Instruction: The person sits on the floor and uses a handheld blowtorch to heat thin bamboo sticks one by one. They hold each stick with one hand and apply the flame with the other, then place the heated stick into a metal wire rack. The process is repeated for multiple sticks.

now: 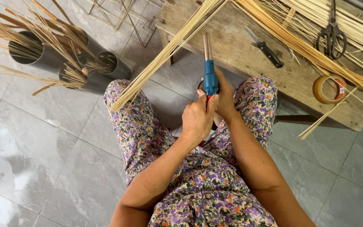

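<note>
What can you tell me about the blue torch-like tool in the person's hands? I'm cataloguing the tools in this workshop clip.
The blue tool looks like a small gas torch: a blue plastic-looking body with a straight metal nozzle tube pointing up and away from the person, toward the wooden bench. No flame shows. It is upright between the knees. The left hand and right hand wrap its lower part, hiding the base; a dark part shows just beneath them. A fan of thin bamboo strips slopes past its left without touching.

Just one view here, the head cam is looking pretty much straight down from the wearer's head, sitting close over the lap and both forearms, and it's also taking in the grey tiled floor (43,159) and the wooden bench (240,46) up ahead.
</note>
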